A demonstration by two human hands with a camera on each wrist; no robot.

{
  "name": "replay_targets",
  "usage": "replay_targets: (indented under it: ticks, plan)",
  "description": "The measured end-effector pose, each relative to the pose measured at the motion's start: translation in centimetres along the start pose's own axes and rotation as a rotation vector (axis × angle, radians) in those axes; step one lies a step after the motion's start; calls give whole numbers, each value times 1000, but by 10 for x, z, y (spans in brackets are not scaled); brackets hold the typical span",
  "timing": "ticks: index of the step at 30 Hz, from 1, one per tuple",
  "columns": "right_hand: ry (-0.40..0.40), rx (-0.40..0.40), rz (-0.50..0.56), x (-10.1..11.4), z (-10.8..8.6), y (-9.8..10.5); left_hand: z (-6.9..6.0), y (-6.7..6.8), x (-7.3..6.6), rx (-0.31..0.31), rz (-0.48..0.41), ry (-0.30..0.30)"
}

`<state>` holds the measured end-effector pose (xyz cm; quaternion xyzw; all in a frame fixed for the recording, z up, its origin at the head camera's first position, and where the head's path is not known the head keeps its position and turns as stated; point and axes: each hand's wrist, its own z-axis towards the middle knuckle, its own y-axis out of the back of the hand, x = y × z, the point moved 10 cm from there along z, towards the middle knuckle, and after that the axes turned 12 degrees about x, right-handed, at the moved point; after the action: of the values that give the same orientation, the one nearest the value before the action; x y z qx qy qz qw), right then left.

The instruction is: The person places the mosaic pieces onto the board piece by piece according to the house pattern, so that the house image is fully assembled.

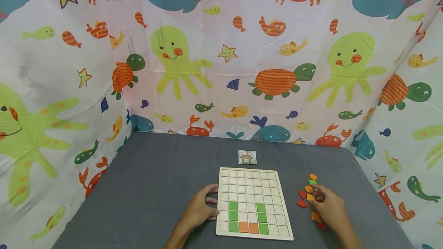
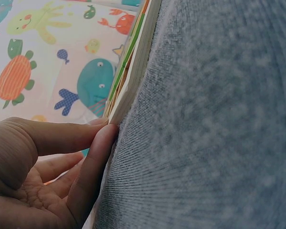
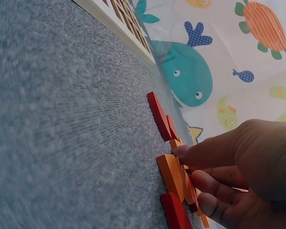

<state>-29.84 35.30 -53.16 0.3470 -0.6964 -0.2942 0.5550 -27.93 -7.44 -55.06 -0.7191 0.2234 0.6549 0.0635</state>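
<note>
Red wedges (image 1: 302, 203) near right grip (image 1: 328, 206), printed card (image 1: 247, 157)

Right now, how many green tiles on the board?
6: three green tiles stacked in one column at left, three more in another farther right, both in the board's bottom three rows. None look hidden.

Before you, a board (image 1: 252, 206) of smooth, matt wood, your pieces (image 3: 170, 174) smooth with a soft sheen, a paper card (image 1: 247, 157), rough, matt tablecloth (image 1: 166, 172), a smooth, creased cloth curtain (image 1: 221, 68)
</note>
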Motion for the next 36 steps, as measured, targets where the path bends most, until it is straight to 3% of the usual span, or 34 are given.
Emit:
replay_targets:
  ticks: [20, 27, 36]
  plan:
    - [68, -69, -47, 12, -7, 7, 0, 0, 1, -5, 0, 0]
    - [82, -74, 21, 24, -9, 8, 0, 0, -1, -1, -1, -9]
    - [263, -116, 15, 58, -16, 3, 0, 0, 0, -6, -2, 2]
